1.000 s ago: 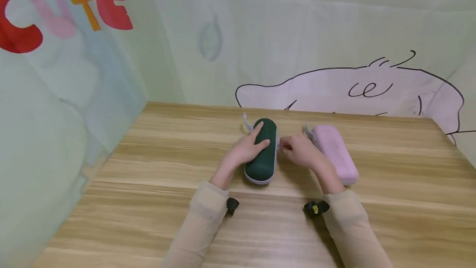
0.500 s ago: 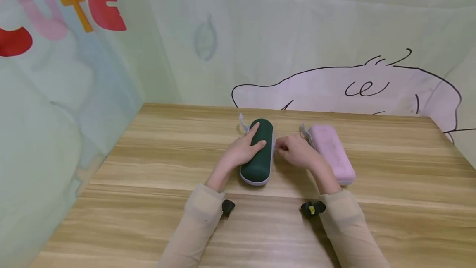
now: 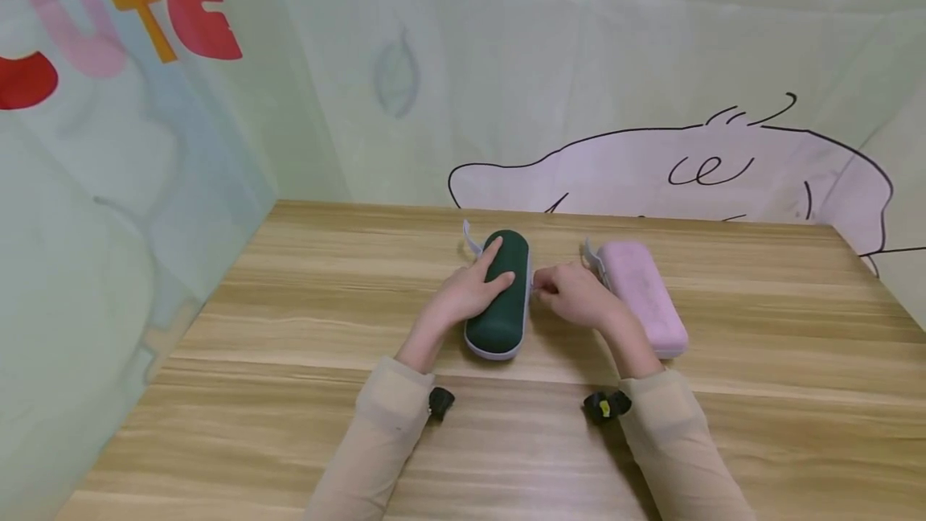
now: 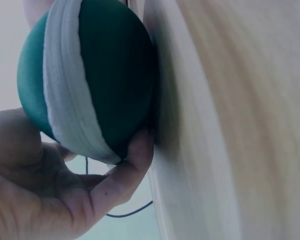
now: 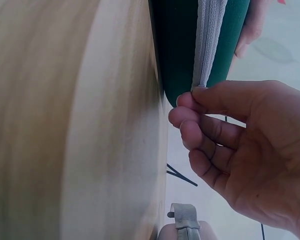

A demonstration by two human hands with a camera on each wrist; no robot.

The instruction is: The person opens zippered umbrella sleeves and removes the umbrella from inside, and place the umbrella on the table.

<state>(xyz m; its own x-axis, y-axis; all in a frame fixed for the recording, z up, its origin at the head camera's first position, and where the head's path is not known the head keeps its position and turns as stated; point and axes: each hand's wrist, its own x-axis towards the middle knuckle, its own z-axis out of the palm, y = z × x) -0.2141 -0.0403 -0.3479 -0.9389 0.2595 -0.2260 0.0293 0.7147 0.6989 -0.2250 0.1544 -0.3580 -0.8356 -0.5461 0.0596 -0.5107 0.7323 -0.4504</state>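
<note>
A dark green zippered case [image 3: 499, 320] lies lengthwise on the wooden table. My left hand [image 3: 466, 293] grips it from the left, index finger and thumb over its top; in the left wrist view other fingers of the left hand [image 4: 65, 190] curl under its side. At the case's right side, my right hand [image 3: 576, 293] pinches at the zipper. The right wrist view shows thumb and index finger of the right hand [image 5: 250, 130] pinched at the end of the visible pale zipper [image 5: 208, 45]; the pull is hidden. Grey-blue loop straps show on both cases.
A pink case [image 3: 644, 288] lies just right of my right hand, its strap [image 3: 594, 258] at the upper left. Black devices [image 3: 606, 406] sit by both sleeve cuffs. A printed cloth [image 3: 347, 63] hangs behind and left of the table [image 3: 325, 264].
The head view has shifted slightly, so everything appears a little further left. Both hands keep the same hold on the green case, which looks unchanged.
</note>
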